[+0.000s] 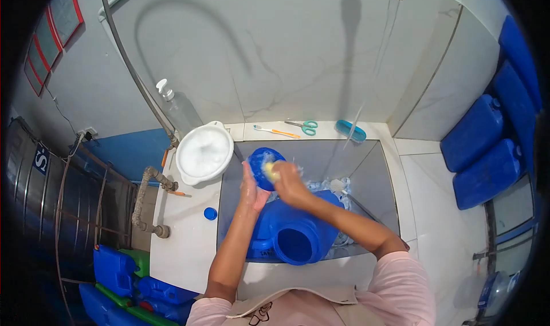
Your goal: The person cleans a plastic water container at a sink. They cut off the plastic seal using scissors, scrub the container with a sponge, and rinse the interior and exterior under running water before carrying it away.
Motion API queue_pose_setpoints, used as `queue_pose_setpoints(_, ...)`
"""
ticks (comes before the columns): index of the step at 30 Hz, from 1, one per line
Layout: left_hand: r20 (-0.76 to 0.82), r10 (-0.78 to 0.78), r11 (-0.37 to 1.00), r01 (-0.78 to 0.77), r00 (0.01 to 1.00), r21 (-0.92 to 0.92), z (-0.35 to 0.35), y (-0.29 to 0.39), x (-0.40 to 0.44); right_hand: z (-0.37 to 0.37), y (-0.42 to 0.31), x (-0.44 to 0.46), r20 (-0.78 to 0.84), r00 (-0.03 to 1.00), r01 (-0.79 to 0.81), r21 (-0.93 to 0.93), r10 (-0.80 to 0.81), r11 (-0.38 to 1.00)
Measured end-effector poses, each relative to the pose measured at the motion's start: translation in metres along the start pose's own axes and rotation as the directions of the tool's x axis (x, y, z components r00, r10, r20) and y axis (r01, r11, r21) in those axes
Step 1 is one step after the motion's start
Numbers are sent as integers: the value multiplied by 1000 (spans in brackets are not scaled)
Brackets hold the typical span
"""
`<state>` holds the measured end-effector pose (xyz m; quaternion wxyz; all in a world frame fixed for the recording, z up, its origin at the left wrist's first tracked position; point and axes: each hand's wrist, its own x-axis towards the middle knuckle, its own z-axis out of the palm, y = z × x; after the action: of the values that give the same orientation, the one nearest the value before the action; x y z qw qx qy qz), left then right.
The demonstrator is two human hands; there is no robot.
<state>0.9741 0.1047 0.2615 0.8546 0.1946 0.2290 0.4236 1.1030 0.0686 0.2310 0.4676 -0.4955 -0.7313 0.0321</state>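
My left hand (250,190) holds a round blue lid (260,180) over the sink, its fingers wrapped around the left edge. Foam clings to the lid's inside. My right hand (291,184) is closed on a yellow sponge (270,171) pressed against the lid; part of the sponge is hidden by the fingers. Below both hands, a large blue plastic container (326,214) lies in the grey sink (372,166), its wide round mouth facing me. Behind it, bottle-like clear and white items (338,186) are partly hidden.
A white basin (182,168) of suds stands left of the sink beside a pump bottle (182,113). On the back ledge lie a toothbrush (278,132), scissors (303,126) and a blue brush (350,131). A small blue cap (210,213) and pipe (137,206) are left; blue jerrycans (487,174) stand right.
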Motion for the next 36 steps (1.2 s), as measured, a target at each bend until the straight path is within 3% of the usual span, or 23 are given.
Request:
queue_pose_setpoints(2,-25,24,999,-23,999,45,-13,-27,3,-3,-20,9,-51,993,108,51,-105,993)
queue_pose_setpoints(4,-47,47,995,-43,998,94,-4,-32,-7,-6,-8,29,11,1000,-16,31,15,999)
queue_pose_setpoints(6,44,-8,996,4,999,85,17,-13,-21,-17,2,28,-29,1000,-7,-66,5,998)
queue_pose_setpoints(8,56,41,996,-46,998,80,8,-1,-19,-12,3,13,-22,985,-174,-147,172,974)
queue_pose_setpoints(11,-138,-45,985,67,989,161,7,-5,-23,-8,-42,10,-5,999,40,-100,-41,994)
queue_pose_setpoints(14,-66,-10,995,17,998,101,20,-23,-33,-11,-33,38,-103,969,204,-180,-225,962)
queue_pose_setpoints(16,34,-51,997,49,998,58,10,-11,-45,-19,-15,47,136,979,-138,-99,151,985)
queue_pose_setpoints(18,17,18,997,-19,1000,74,-11,5,-57,-28,-10,35,223,947,-233,-22,232,972)
queue_pose_setpoints(19,-70,100,994,-96,993,59,-23,16,-67,-34,-5,28,305,899,-339,31,315,940)
queue_pose_setpoints(21,-275,175,980,-140,945,144,-67,42,-78,-49,2,6,421,873,-301,69,246,951)
queue_pose_setpoints(22,-353,225,971,-179,908,159,-76,54,-91,-51,2,-2,514,839,-271,109,179,956)
queue_pose_setpoints(23,-451,374,921,-269,810,282,-105,60,-94,-62,-22,0,688,699,-370,114,195,922)
queue_pose_setpoints(24,-520,397,916,-296,756,269,-126,67,-95,-74,-47,5,827,530,-462,96,188,882)
queue_pose_setpoints(25,-552,435,895,-274,711,353,-138,72,-98,-65,-56,-8,829,528,-464,98,186,881)
queue_pose_setpoints(26,-576,473,869,-245,666,431,-150,76,-100,-53,-68,-28,781,625,-128,119,-13,985)
queue_pose_setpoints(27,-579,470,871,-242,667,428,-174,82,-98,-44,-77,-40,730,643,223,111,-231,969)
queue_pose_setpoints(29,-480,611,711,-171,629,682,-216,90,-90,-31,-84,-43,739,627,246,109,-244,963)
queue_pose_setpoints(30,-478,609,712,-169,633,682,-206,86,-92,-27,-84,-45,746,614,269,110,-259,957)
queue_pose_setpoints(31,-442,825,450,65,353,891,-182,78,-92,-30,-73,-39,744,620,267,97,-248,959)
queue_pose_setpoints(32,-239,967,189,378,89,906,-160,74,-94,-34,-54,-25,749,598,262,154,-285,953)
queue_pose_setpoints(34,20,892,-58,69,451,996,-127,54,-110,-49,-20,3,770,557,220,226,-312,949)
queue_pose_setpoints(35,168,764,-155,-75,623,985,-100,38,-114,-57,-6,15,789,535,182,242,-302,953)
queue_pose_setpoints(36,262,480,-191,-191,838,963,-77,30,-114,-62,5,25,793,533,179,235,-295,955)
